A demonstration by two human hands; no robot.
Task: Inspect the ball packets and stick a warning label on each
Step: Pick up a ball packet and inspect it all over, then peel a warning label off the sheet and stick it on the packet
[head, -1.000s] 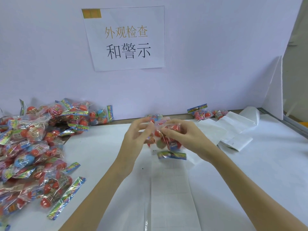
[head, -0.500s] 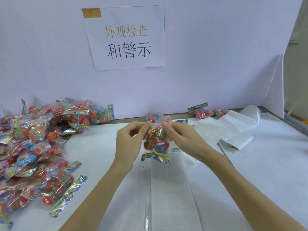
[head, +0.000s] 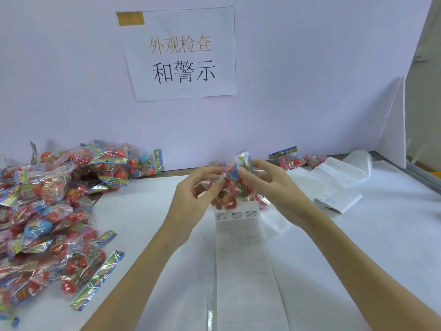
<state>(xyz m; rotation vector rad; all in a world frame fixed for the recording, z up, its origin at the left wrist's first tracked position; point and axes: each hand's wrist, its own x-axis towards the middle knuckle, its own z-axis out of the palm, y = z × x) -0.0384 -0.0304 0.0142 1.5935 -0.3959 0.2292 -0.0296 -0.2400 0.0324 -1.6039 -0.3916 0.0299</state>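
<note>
A: In the head view, where is the packet [head: 232, 185] now?

B: Just above the middle of the frame, lifted off the table [head: 358, 247], held between both hands. The left hand [head: 191, 199] pinches its left side with curled fingers; the right hand [head: 269, 187] grips the right side, thumb against the film.

A: How would you expect it to handle?

B: Light, I'd judge. The clear film looks thin, crinkly and slippery, and the balls inside will probably roll and shift. The stiff printed header strip [head: 244, 158] at its top looks like the safest place to hold; a flat patch of film would suit a label.

A: And the labels?

B: Directly below the hands lies a label sheet [head: 243, 259], with three printed warning labels [head: 236, 215] along its far edge; the rest seems peeled bare.

A: What else is around?

B: A big heap of packets [head: 47, 211] fills the left of the frame, a few more packets [head: 291, 161] sit at the wall right of centre, and folded backing paper [head: 334, 187] lies to the right. A paper sign [head: 179, 53] hangs at the top. Nothing blocks the sheet.
</note>
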